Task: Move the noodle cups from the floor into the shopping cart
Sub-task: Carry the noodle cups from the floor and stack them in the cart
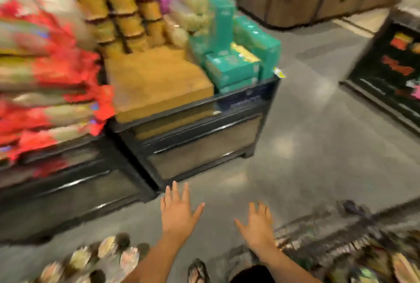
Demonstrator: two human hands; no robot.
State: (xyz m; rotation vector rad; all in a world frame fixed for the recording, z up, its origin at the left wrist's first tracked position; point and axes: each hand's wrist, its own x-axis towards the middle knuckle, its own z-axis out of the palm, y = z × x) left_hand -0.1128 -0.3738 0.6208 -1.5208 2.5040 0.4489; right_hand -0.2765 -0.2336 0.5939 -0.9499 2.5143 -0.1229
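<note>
- The noodle cups (128, 257) stand clustered on the floor (295, 146), near the base of the dark display stand (68, 203). The shopping cart (329, 235) rim is to the right.
- The left grip (176, 212) and right grip (258, 226) are both released, fingers spread, holding nothing, over bare floor between cups and cart.
- The cups are probably light, thin-walled and crushable. Take each gently round its side wall, not by the lid.

Bright, even store light falls from overhead, leaving pale soft glare patches on the polished grey concrete floor (318, 137) and thin highlights along the glossy black display cabinet (204, 128). Motion blur smears everything, worst on the red-and-cream packets (45, 82) at the left. The edges bow outward, and shadows are faint.
</note>
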